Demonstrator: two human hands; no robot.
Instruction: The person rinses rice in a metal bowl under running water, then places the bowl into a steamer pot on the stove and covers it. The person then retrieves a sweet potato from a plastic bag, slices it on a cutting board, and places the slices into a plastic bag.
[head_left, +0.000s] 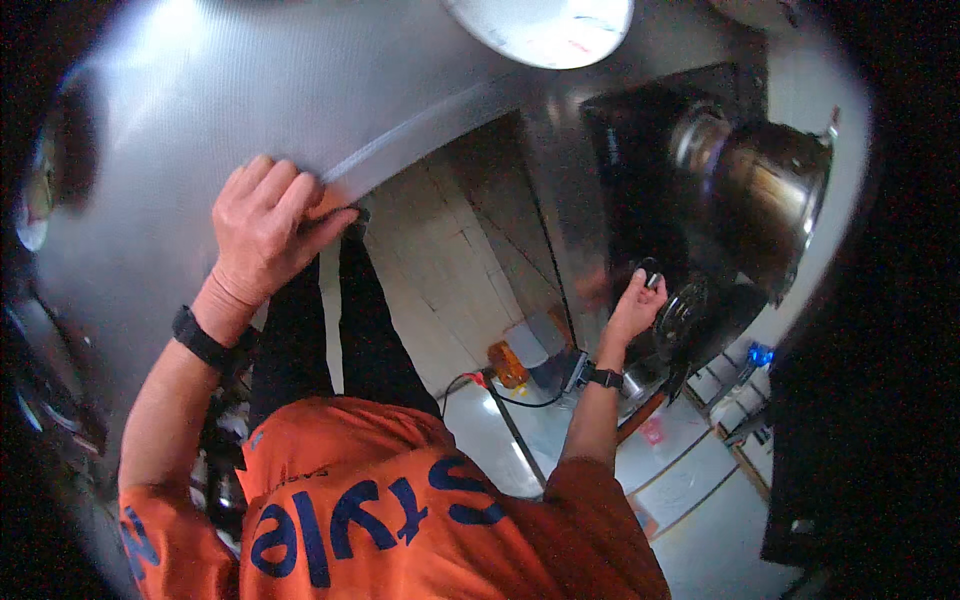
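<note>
My left hand (262, 225) is curled at the front edge of a brushed stainless steel counter (187, 97), thumb pointing right. Its fingertips are hidden, so whether it grips the edge is unclear. My right hand (636, 307) is stretched out to the right. Its thumb and fingers pinch a dark control knob (651, 274) with a pale stripe, low on a dark appliance front (645, 187). Beyond that hand stands a large shiny metal pot (772, 187). Close to my fingers, a dark round glossy piece (681, 311) shows only in part.
A white round vessel (551, 30) is on the counter at the top. On the floor below lie an orange-brown item (508, 365) and a black cable (525, 405). A wire rack (731, 382) and pale panels (675, 480) are at the lower right.
</note>
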